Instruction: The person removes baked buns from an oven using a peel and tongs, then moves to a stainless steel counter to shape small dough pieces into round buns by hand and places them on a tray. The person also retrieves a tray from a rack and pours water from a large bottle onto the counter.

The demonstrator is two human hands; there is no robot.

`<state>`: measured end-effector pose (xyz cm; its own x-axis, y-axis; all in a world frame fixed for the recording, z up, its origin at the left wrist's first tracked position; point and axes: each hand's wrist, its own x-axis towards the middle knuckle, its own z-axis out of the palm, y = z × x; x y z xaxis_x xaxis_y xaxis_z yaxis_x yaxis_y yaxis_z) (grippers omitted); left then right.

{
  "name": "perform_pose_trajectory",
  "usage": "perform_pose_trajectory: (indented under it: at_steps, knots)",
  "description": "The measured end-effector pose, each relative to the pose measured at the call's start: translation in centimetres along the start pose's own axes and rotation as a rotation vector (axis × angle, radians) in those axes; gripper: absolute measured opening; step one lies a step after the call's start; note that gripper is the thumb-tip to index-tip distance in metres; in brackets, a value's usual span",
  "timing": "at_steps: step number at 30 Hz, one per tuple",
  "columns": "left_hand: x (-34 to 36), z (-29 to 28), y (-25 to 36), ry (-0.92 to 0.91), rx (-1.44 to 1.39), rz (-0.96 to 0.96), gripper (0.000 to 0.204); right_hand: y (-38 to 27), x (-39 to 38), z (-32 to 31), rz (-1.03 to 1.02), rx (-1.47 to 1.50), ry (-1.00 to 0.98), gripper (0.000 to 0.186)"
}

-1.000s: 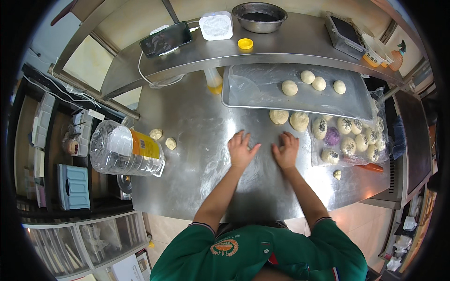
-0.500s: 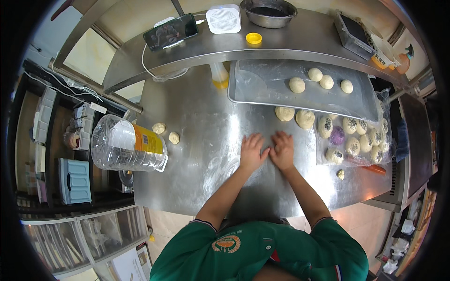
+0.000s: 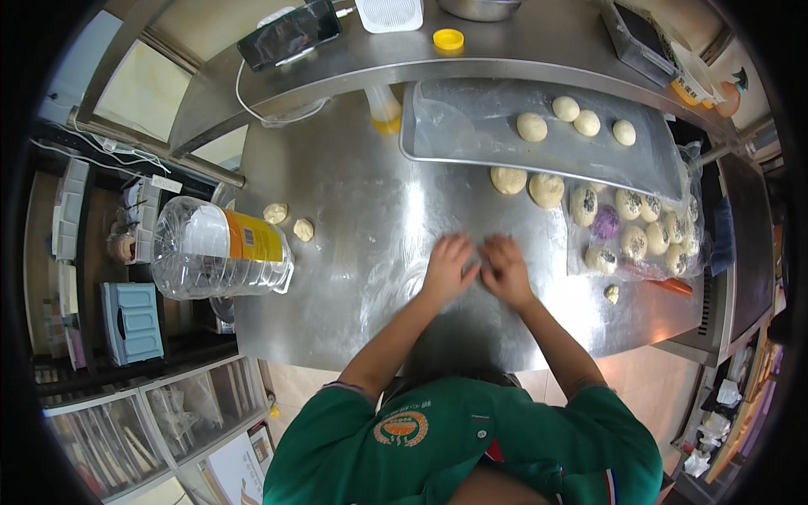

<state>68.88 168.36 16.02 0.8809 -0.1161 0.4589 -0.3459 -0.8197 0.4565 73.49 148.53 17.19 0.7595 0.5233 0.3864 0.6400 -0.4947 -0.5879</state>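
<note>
My left hand and my right hand rest side by side at the middle of the steel table, thumbs close together. The left fingers reach forward, slightly apart, palm down. On the right the fingers bend down over the tabletop, a little blurred; whatever lies under them is hidden. Just beyond the right hand sit two round dough balls, in front of a metal tray that holds several smaller dough balls. Two small dough lumps lie at the left.
A large clear plastic bottle lies on its side over the table's left edge. At right, plastic film covers several dark-topped dough pieces and a purple ball. A small dough scrap lies nearby. A raised shelf spans the back.
The view has shifted, so the shelf and tray appear higher. My hands stay together on the tabletop, their fingers shifting slightly. The dough balls keep their places.
</note>
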Motion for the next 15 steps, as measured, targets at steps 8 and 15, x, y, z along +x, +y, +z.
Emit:
perform_pose_trajectory:
  at_steps: [8,15]
  knots:
    - [0.1,-0.8,-2.6,0.044,-0.002,-0.219,0.057,3.3,1.9,-2.6,0.358,-0.069,0.224,0.047]
    - [-1.8,-1.9,0.8,-0.043,-0.104,0.116,0.050,-1.2,-1.6,-1.8,0.018,0.093,0.039,0.037]
